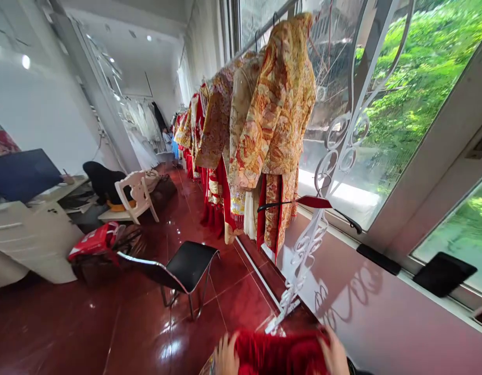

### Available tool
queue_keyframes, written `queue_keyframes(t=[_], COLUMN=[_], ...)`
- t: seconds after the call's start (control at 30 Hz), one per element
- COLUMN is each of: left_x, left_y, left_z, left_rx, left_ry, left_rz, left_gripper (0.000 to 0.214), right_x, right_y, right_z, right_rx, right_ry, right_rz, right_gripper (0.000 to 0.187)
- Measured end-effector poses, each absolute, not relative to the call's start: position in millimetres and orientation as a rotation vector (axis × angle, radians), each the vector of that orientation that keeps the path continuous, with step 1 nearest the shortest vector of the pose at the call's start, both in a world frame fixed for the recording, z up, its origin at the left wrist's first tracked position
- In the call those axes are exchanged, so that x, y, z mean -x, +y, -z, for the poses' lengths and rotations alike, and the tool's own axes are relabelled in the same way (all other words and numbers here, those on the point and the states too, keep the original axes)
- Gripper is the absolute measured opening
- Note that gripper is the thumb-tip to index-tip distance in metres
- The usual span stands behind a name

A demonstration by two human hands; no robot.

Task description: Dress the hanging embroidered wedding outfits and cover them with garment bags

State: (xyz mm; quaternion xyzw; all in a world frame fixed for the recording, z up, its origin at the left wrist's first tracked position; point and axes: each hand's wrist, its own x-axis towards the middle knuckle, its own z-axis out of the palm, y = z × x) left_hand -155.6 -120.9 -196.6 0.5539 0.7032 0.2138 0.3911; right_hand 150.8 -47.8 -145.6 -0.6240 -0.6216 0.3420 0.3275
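At the bottom edge, both my hands hold a bunched red fringed fabric [280, 351]. My left hand [226, 357] presses its fingers against the fabric's left side. My right hand [335, 354] curls over the right side. Just ahead stands the white scrolled end frame [307, 250] of a garment rack. A gold and red embroidered robe [272, 114] hangs nearest on its rail, with several similar robes behind it.
A black chair [186, 268] stands on the glossy red tile floor at left of centre. A white desk [33, 239] with a dark monitor [22, 174] sits far left, beside a red bag [94, 242] and a white chair [137, 195]. Windows and a pink sill [381, 307] run along the right.
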Motion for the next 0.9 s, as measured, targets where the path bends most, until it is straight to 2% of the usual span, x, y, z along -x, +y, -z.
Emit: queue_keyframes(t=[0.1,0.17,0.23,0.3,0.4,0.47,0.53,0.63,0.7,0.8,0.9], left_x=[140,133,130,130,132,133,130,111,93,83,106], left_y=[-70,-40,-21,-14,-24,-33,-37,-28,-17,-2,19], left_z=[188,169,146,126,113,116,125,143,153,156,135], left_rx=[-1.409,-1.527,-1.652,-1.849,-2.239,-2.419,-2.366,-1.908,-1.666,-1.630,-1.745], left_ry=[2.361,2.524,2.571,2.530,2.287,2.073,2.065,2.329,2.365,2.264,2.135], left_rz=[-0.726,-0.938,-1.109,-1.181,-1.023,-0.802,-0.664,-0.742,-0.810,-0.742,-0.644], left_gripper=[0.042,0.040,0.042,0.049,0.062,0.068,0.067,0.061,0.063,0.067,0.079], right_x=[-160,-163,-166,-168,-171,-171,-167,-158,-154,-161,-183], right_y=[-31,-26,-25,-28,-31,-32,-33,-36,-38,-30,-6], right_z=[98,46,-11,-60,-102,-110,-109,-103,-103,-106,-99], right_rx=[1.543,1.363,1.243,1.174,1.071,1.031,1.011,1.013,1.016,1.005,1.055], right_ry=[-1.296,-1.226,-1.229,-1.185,-1.140,-1.166,-1.233,-1.338,-1.370,-1.376,-1.334], right_rz=[-0.652,-0.566,-0.531,-0.345,-0.146,-0.115,-0.146,-0.201,-0.212,-0.218,-0.296], right_gripper=[0.034,0.038,0.045,0.049,0.050,0.050,0.055,0.062,0.064,0.070,0.082])
